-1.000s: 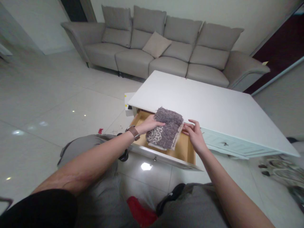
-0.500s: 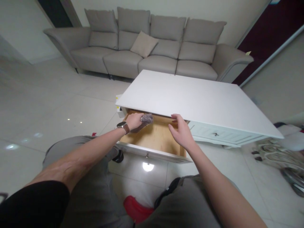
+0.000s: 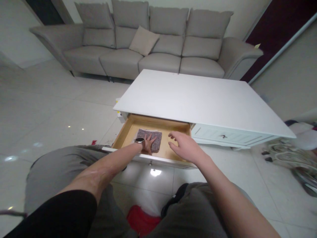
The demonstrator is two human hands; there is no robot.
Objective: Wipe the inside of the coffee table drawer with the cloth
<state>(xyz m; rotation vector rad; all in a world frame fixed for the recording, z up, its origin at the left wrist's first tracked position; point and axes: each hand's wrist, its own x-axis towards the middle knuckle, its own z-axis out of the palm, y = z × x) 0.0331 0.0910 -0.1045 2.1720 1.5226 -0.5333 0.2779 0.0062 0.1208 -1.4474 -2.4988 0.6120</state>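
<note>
The folded grey cloth (image 3: 151,135) lay in the open drawer (image 3: 126,127) under the flat, spread left hand (image 3: 148,144); the right hand (image 3: 184,148) hovered beside it, fingers loose and empty.

My left hand (image 3: 148,144) lies flat, fingers spread, on the folded grey cloth (image 3: 151,135) inside the open wooden drawer (image 3: 126,131) of the white coffee table (image 3: 198,99). My right hand (image 3: 184,147) hovers open over the drawer's right side, touching nothing.
</note>
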